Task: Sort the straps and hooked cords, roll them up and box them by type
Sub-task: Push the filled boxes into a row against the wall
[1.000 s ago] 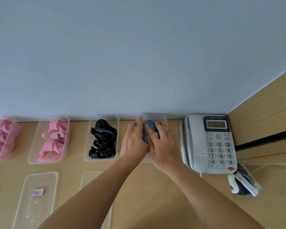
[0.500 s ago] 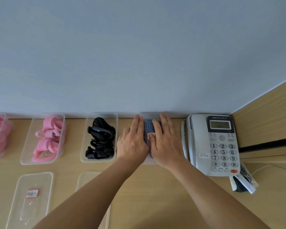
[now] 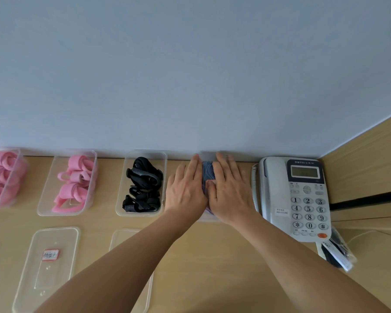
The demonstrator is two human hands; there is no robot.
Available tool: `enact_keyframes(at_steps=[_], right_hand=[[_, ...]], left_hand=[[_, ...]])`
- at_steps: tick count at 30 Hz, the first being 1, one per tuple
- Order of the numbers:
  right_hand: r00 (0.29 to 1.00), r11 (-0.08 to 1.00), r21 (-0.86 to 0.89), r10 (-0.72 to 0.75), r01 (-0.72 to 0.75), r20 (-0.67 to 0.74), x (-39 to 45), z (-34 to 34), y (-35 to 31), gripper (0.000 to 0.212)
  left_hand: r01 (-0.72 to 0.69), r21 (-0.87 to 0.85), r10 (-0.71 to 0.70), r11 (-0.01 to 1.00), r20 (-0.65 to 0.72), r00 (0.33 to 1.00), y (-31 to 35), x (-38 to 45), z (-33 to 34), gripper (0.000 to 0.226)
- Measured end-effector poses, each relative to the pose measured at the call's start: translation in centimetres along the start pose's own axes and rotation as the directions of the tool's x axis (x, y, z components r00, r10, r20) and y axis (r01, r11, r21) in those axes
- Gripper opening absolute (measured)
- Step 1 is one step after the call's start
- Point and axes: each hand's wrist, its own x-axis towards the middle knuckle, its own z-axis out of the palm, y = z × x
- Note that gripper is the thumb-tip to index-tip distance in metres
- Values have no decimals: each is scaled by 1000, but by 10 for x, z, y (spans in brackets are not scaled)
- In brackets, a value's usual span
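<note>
Left hand [image 3: 186,188] and right hand [image 3: 231,190] flat, fingers straight, pressing clear plastic lid [image 3: 209,216] over rolled blue straps [image 3: 206,175]; likely soft, springy; press lid edges.

So along the back of the light wooden desk [image 3: 212,267], right against the wall, sits a row of clear plastic boxes. Far left one [image 3: 14,177] has rolled pink straps in it, the next [image 3: 45,199] has more of them, and the third [image 3: 122,199] holds black hooked cords [image 3: 142,186]. Right of that, both hands, left [image 3: 185,188] and right [image 3: 230,190], lie flat side by side on the fourth box [image 3: 207,219], blue rolls [image 3: 207,175] inside. Grey desk phone [image 3: 296,195] just right of it. Clear lids, one labelled [image 3: 48,267], lie in front of the boxes.
</note>
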Motion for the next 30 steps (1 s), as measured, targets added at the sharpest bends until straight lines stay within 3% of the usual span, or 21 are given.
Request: enact_keyframes(at_steps=[5,10,19,25,30], right_hand=[[999,1000,-16,-8,8,-34,0,-1,0,61],[996,995,-74,-65,61,-57,9,-4,2,59],[994,999,-28,-28,26,-103,-6,8,2,55],[995,999,-16,45,-46,-84,-22,17,-1,61],[997,997,-42,56,-58,-54,-18,14,-3,63]], left_hand=[[0,-71,-1,997,-20,1000,2,-6,1,74],[-21,-149,10,989,-74,997,-1,-5,7,65],[-77,-54,65,996,-201,977,-3,-5,9,56],[-84,-23,79,996,-161,984,-8,0,3,62],[-94,-52,93,994,-10,996,-9,1,-15,77]])
